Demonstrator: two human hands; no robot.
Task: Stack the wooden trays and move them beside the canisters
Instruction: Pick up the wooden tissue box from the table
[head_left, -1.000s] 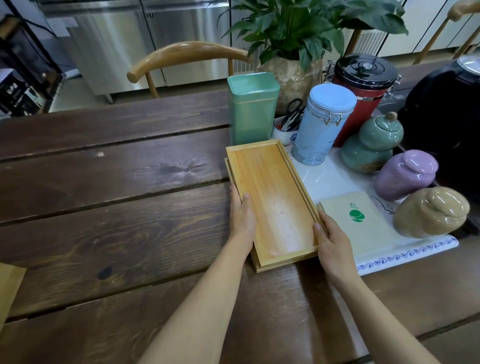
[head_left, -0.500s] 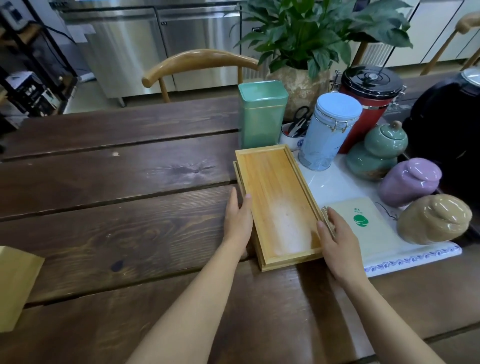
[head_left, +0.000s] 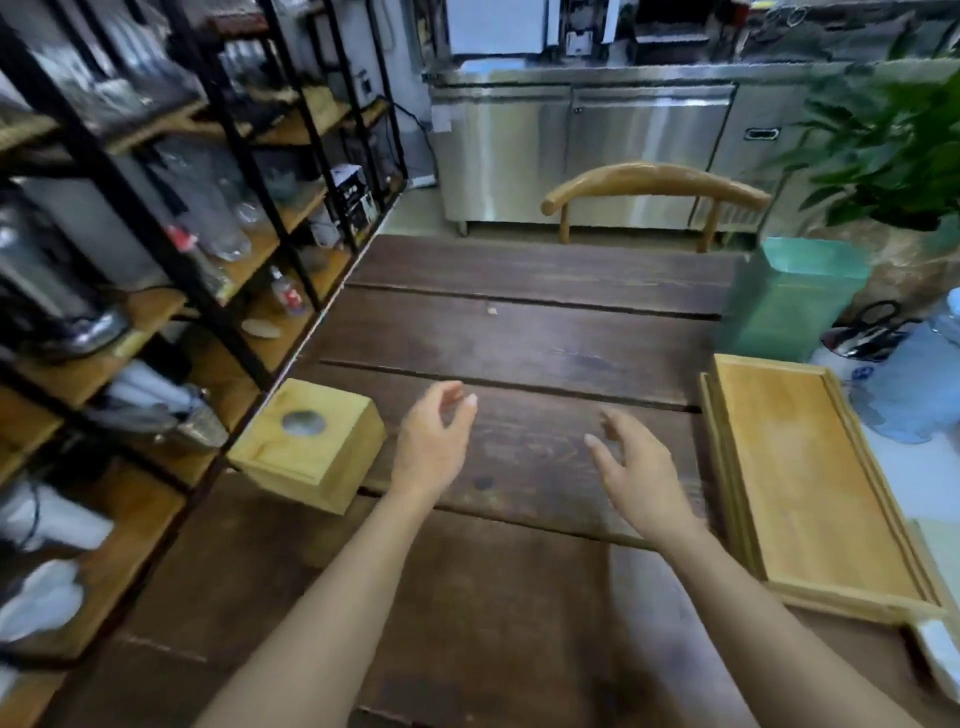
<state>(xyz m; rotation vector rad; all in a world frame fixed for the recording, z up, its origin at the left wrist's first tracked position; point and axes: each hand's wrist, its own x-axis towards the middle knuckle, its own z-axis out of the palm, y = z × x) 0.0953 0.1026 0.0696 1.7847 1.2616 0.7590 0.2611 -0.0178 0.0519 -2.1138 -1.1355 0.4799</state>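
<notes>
The stacked wooden trays (head_left: 810, 483) lie on the dark wooden table (head_left: 519, 338) at the right, just in front of the green canister (head_left: 795, 301) and left of the pale blue canister (head_left: 919, 384). Both my hands hover over the table's middle, away from the trays. My left hand (head_left: 434, 441) is empty with its fingers curled and apart. My right hand (head_left: 636, 467) is empty too, fingers spread, a short way left of the trays.
A wooden tissue box (head_left: 309, 444) sits at the table's left edge. Black metal shelving (head_left: 156, 249) with glassware stands to the left. A wooden chair (head_left: 654, 182) is at the far side, a potted plant (head_left: 893, 150) at the right, steel cabinets (head_left: 582, 150) behind.
Both hands have let go of the stacked trays and moved left over the table's middle. The view has swung left, so the trays and canisters now sit at the right edge.
</notes>
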